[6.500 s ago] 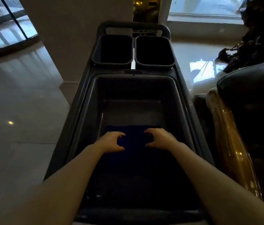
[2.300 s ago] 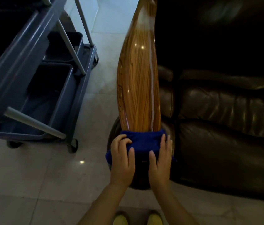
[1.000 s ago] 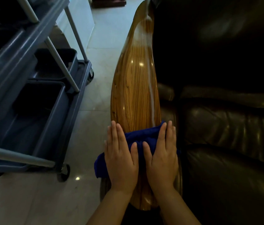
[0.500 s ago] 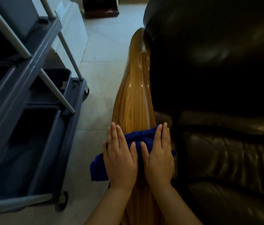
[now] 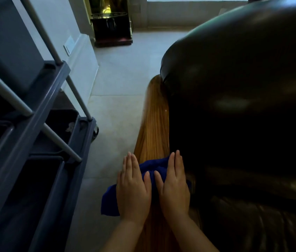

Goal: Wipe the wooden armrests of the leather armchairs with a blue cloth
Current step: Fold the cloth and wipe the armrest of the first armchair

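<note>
A glossy wooden armrest (image 5: 154,124) runs away from me along the left side of a dark leather armchair (image 5: 243,106). A blue cloth (image 5: 109,200) lies across the armrest, its left end hanging over the outer edge. My left hand (image 5: 133,188) and my right hand (image 5: 174,184) lie flat side by side on top of the cloth, fingers straight and pointing forward, pressing it onto the wood. The armrest's near part is partly hidden under my forearms.
A grey cleaning cart (image 5: 40,124) with dark bins and metal posts stands close on the left. Pale tiled floor (image 5: 118,84) shows between cart and chair. A dark stand (image 5: 111,28) sits by the far wall, beside a pillar base.
Both hands have pushed the cloth forward along the armrest, from its near rounded end toward the chair back. My view has tilted up, and more of the floor and far wall shows.
</note>
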